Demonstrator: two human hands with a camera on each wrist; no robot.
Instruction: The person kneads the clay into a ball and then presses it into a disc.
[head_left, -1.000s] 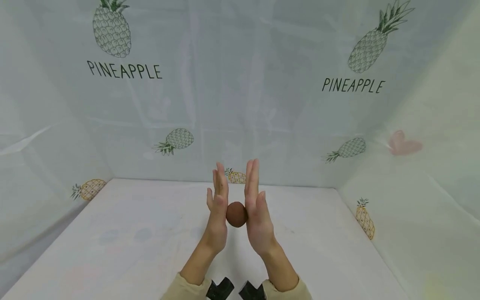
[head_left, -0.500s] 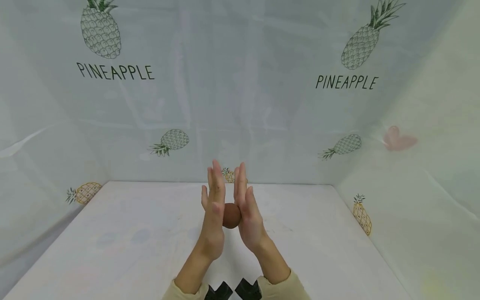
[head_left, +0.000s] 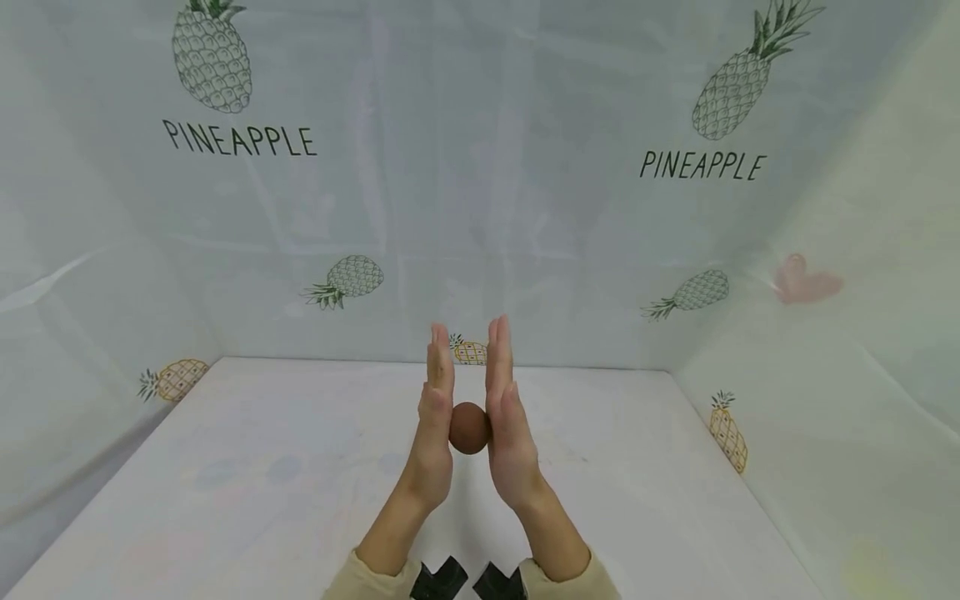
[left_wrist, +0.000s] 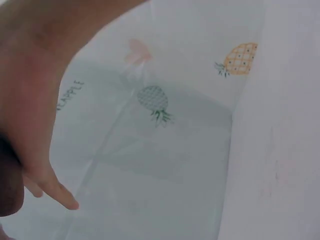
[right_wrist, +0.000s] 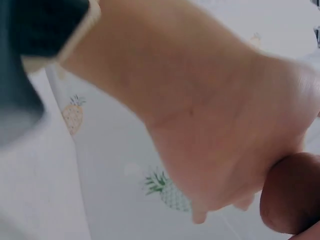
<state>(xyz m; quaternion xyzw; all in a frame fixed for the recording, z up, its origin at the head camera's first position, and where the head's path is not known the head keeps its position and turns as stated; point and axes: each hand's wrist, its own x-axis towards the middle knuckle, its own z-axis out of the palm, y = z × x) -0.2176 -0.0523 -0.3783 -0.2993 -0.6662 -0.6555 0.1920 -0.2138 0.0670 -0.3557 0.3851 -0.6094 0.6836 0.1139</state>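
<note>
a white table [head_left: 262, 467] stands inside pale curtain walls [head_left: 480, 167] printed with pineapples. above its middle a small brown ball [head_left: 470, 428], round, matte and smooth, is pressed between the flat palms of the left hand [head_left: 435, 425] and right hand [head_left: 507, 421]. fingers straight, together, pointing up, not curled round it.

Head view looks forward, down; wrist views sit close; all share brown ball [head_left: 470, 428].

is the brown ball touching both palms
Touching. The head view shows the ball pressed between the left hand and right hand, no gap on either side, fingers straight.
</note>
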